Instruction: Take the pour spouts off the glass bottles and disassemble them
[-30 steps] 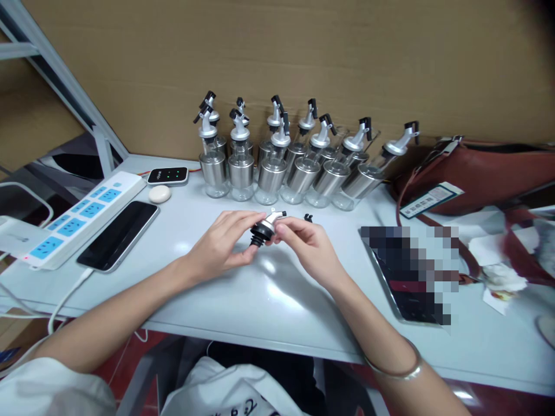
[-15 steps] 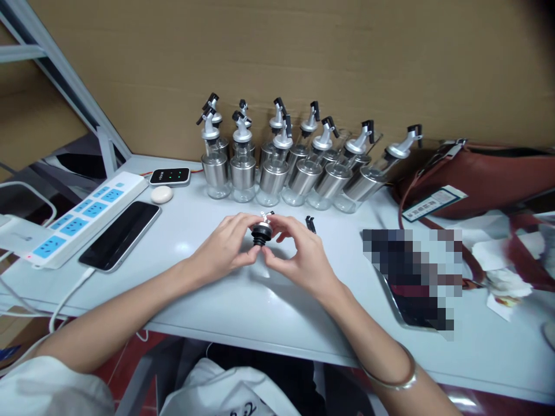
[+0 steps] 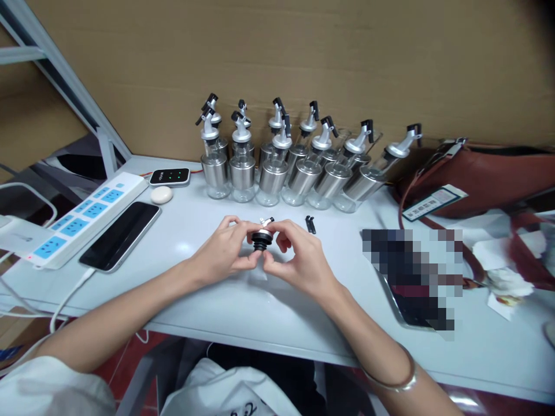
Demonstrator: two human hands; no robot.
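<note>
Between both hands, just above the table's middle, is a bottle pourer spout (image 3: 262,238) with a black ribbed stopper pointing toward me and a silver top. My left hand (image 3: 226,245) pinches it from the left, thumb low on the stopper and fingers along the top. From the right, my right hand (image 3: 299,251) grips it with the thumb at the stopper and the index finger at the silver part. Small black plastic caps (image 3: 310,224) lie on the table just beyond my right hand. The pourer's far side is partly hidden by the fingers.
Several glass bottles with steel bands (image 3: 274,175) and pourer tops stand along the back. At left are a power strip (image 3: 125,188), a phone (image 3: 121,236), a small black device (image 3: 170,177) and a white round case (image 3: 162,195). A brown bag (image 3: 498,179) and a pixelated phone-like object (image 3: 411,283) lie right.
The pourer has tipped slightly and shifted a little toward me, with both hands still on it. My right fingers have moved a bit, so the black caps show more fully.
</note>
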